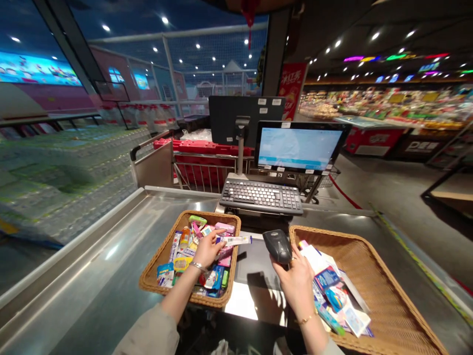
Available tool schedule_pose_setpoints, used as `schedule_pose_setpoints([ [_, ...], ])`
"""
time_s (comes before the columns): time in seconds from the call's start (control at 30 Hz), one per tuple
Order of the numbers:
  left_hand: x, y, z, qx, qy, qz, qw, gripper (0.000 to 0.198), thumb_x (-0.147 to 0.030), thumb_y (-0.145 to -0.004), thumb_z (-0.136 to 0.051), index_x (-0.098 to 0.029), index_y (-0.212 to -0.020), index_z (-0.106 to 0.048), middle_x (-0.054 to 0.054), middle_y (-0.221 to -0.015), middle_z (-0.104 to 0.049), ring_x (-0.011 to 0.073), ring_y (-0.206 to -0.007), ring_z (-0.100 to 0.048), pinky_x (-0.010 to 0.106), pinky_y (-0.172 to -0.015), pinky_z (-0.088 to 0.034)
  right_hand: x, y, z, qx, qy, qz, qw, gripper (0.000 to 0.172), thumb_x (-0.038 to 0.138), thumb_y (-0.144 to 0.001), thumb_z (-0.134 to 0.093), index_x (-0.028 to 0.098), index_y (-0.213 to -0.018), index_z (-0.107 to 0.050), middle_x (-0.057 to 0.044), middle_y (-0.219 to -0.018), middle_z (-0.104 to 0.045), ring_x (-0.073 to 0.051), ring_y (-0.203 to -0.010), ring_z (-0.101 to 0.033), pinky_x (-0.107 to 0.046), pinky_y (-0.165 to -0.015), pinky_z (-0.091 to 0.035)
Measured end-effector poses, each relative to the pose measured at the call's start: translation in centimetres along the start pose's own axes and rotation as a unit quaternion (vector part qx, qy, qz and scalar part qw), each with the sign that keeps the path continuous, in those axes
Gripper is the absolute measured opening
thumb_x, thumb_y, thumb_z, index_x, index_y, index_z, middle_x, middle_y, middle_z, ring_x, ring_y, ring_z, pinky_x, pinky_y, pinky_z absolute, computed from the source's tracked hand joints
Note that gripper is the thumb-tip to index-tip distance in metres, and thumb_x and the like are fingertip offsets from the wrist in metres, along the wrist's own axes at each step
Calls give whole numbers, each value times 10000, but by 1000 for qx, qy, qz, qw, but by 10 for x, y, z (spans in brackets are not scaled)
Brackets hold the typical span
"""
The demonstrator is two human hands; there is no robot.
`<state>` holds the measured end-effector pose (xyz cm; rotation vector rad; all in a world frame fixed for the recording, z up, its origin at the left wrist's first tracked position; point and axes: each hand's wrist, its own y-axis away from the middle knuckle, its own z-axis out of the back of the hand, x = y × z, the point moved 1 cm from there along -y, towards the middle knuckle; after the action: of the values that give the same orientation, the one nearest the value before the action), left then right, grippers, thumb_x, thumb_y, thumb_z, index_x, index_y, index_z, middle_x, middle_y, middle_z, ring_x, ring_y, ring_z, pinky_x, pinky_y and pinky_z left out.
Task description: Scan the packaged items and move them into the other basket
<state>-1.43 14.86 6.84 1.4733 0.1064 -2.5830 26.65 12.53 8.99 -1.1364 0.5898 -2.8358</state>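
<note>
My left hand [208,250] is closed on one end of a slim white-and-purple candy packet [236,240], held above the left wicker basket [150,268]. Small colourful packets [188,246] fill that basket under the hand. A black handheld barcode scanner [278,245] is gripped in my right hand [297,278], its head toward the keyboard. Beside this hand stands the right wicker basket [384,276], with several boxes and packets [332,283] in its near left part. What is printed on the held packet is too small to read.
Behind the baskets are a black keyboard [262,195], a lit screen [299,148] and the dark back of another monitor [240,118]. A metal counter [111,251] runs to the left with a raised rim. Beyond it stand a trolley [207,167] and stacked bottle packs [70,172].
</note>
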Motion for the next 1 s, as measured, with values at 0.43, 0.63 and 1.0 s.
schedule_pose_setpoints([
  [0.43,-4,-11,13,55,-373,-96,921,419,-244,-829,-621,-266,-1247,-615,64,-1069,-657,199,-911,-661,305,-826,-515,6,5,-5,17,9,-9,1000,363,392,-729,-596,156,-975,-722,-161,-1210,-648,-319,-1275,-471,-489,-1077,-308],
  [0.63,-9,-7,12,37,-449,-195,871,298,-271,-838,-616,-233,-1129,-665,108,-1164,-640,276,-1120,-587,438,-957,-481,13,8,-5,35,-1,-4,999,304,377,-752,-594,191,-954,-724,-129,-1200,-665,-306,-1312,-446,-506,-1092,-276],
  [1.0,-13,-19,-8,-87,-481,-302,818,279,-188,-884,-522,-293,-1096,-672,20,-1492,-439,312,-1441,-274,753,-1094,82,19,15,-17,65,10,27,997,195,325,-786,-596,242,-909,-722,-43,-1207,-675,-290,-1343,-416,-534,-1123,-198],
])
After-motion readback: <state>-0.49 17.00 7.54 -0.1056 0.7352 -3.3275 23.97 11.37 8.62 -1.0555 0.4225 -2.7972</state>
